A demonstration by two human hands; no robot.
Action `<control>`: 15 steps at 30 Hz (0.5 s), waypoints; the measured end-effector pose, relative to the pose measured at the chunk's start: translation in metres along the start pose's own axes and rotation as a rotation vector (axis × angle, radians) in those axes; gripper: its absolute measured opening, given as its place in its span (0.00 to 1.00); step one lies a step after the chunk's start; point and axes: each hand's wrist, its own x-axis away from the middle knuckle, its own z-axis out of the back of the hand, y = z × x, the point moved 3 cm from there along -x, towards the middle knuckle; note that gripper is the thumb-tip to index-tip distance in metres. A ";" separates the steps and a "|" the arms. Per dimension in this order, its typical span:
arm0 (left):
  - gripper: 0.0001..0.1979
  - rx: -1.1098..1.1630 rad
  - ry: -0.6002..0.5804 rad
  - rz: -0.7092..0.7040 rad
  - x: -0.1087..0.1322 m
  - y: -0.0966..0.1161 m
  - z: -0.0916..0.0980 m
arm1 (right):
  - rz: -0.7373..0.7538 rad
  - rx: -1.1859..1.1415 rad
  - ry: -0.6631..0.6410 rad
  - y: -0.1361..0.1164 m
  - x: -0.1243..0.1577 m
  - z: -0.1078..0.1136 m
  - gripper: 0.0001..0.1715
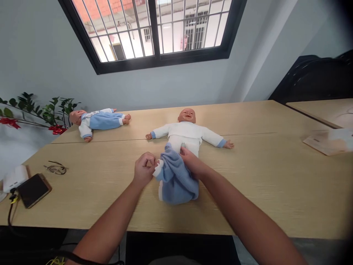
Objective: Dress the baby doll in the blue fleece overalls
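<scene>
Here, in the head view, the person is working on the doll (187, 134), which is lying on its back in the middle of the table (261, 176), head towards the window, arms spread, white top showing. The trousers (176, 180), blue and soft, are bunching over its lower half, on the side nearest the person. The left hand (143, 169) is curling tight, thumb and fingers pinching a white edge at the side of the trousers; whether that edge is a cuff or a covered foot is not clear. The right hand (193, 162) is lying on the other side, near the doll's hip, fingers closing over the blue cloth at its top edge, though the fingertips are hiding in the fabric. Judging from this, the step is shifting the trousers along the legs, and it is probably going best with both hands pulling evenly, so that the cloth is not twisting round one leg. The pinch on the left is looking small, and taking in more cloth would likely be steadying it. The doll is probably light and is lying free, so one hand pressing it down a little, as the right seems to be doing, is helping to stop it sliding. Well apart to the left, a second doll (100, 120) in blue is lying near a plant (41, 110). Glasses (56, 169) and a phone (33, 189) are sitting by the table's left edge, and papers (328, 141) are lying far to the right.
</scene>
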 end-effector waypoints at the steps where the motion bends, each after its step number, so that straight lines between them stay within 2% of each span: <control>1: 0.21 0.029 0.000 0.013 0.001 0.001 0.000 | 0.002 -0.023 0.015 0.001 0.000 -0.001 0.31; 4: 0.18 0.024 -0.020 -0.038 -0.001 0.006 0.003 | 0.001 -0.062 0.061 0.004 0.000 -0.002 0.31; 7: 0.10 -0.109 -0.064 -0.173 -0.005 0.013 0.005 | 0.034 -0.081 0.135 0.004 0.000 -0.001 0.29; 10: 0.06 -0.255 -0.108 -0.195 -0.006 0.016 0.004 | 0.085 -0.087 0.210 0.003 0.001 -0.002 0.28; 15: 0.13 -0.400 -0.194 -0.161 -0.001 0.021 -0.007 | 0.117 -0.048 0.334 0.007 -0.001 -0.003 0.35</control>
